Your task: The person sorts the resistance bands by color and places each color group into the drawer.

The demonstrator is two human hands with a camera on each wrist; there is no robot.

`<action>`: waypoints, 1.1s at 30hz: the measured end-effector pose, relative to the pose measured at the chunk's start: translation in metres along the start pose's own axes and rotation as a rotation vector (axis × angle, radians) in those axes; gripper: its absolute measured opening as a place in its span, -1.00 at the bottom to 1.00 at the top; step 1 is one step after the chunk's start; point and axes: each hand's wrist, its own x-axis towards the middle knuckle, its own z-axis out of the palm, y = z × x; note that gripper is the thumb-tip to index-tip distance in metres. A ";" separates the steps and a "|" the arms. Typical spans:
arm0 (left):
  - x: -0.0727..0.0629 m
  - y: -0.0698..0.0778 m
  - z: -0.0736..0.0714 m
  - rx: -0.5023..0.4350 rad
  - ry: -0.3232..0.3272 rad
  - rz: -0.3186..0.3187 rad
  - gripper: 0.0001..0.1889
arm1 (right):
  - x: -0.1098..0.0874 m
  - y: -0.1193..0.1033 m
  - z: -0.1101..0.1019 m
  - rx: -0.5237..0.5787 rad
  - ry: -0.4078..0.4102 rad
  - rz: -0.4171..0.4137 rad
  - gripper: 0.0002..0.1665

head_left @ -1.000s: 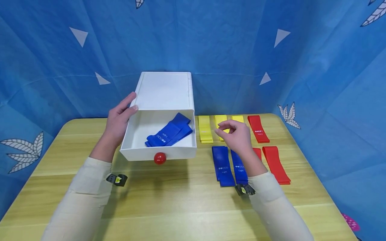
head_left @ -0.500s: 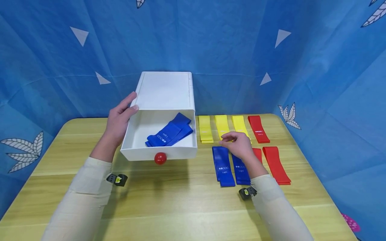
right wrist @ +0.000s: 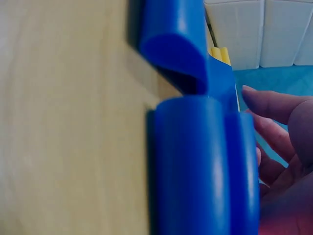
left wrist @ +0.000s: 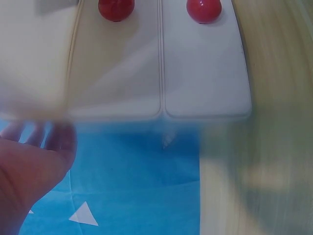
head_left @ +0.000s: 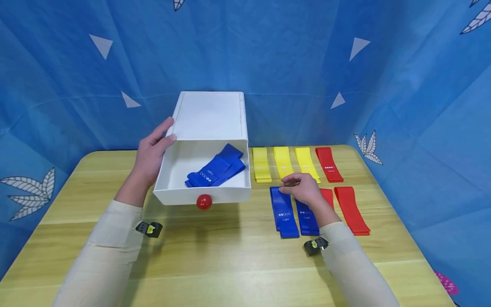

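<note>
My left hand (head_left: pixel 148 157) rests against the left side of a white drawer box (head_left: pixel 210 115), its thumb at the front edge. The box's top drawer (head_left: pixel 172 195), with a red knob (head_left: pixel 204 201), is pulled out. Inside lie blue resistance bands (head_left: pixel 215 169), overlapping. My right hand (head_left: pixel 302 187) hovers with loosely bent fingers over the far ends of two folded blue bands marked "Light", a left one (head_left: pixel 284 213) and a right one (head_left: pixel 307 219). In the right wrist view, thumb and fingers stand apart beside a blue band (right wrist: pixel 193 166), holding nothing.
Three folded yellow bands (head_left: pixel 261 164) lie in the back row beside a red band (head_left: pixel 329 164). Nearer are a red band (head_left: pixel 350 211) and another partly behind my right hand. Lower drawer fronts with red knobs (left wrist: pixel 204 9) show below. A blue curtain (head_left: pixel 291 64) surrounds the wooden table (head_left: pixel 215 264).
My right hand has moved from above the yellow bands towards me, down to the far ends of the blue bands. The left hand and the drawer box stay put.
</note>
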 end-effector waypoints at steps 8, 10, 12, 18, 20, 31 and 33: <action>0.000 -0.001 0.001 0.004 0.000 -0.001 -0.42 | 0.004 0.008 0.001 -0.053 -0.036 0.027 -0.61; 0.000 -0.002 0.001 0.003 -0.001 -0.002 -0.43 | 0.005 0.009 0.001 -0.065 -0.043 0.026 -0.62; 0.000 -0.002 0.001 0.001 -0.002 -0.003 -0.43 | 0.005 0.009 0.001 -0.079 -0.046 0.022 -0.64; 0.001 -0.003 0.001 -0.007 0.000 0.004 -0.43 | 0.000 0.005 0.000 -0.097 -0.062 0.012 -0.73; 0.001 -0.003 0.001 -0.010 -0.001 0.004 -0.43 | -0.002 0.004 0.000 -0.096 -0.065 0.001 -0.75; 0.000 -0.002 0.001 -0.012 -0.001 0.008 -0.42 | -0.014 -0.001 -0.002 -0.047 -0.030 -0.086 -0.79; -0.001 -0.001 0.001 -0.010 0.000 0.007 -0.42 | -0.017 -0.002 -0.003 -0.040 -0.017 -0.091 -0.80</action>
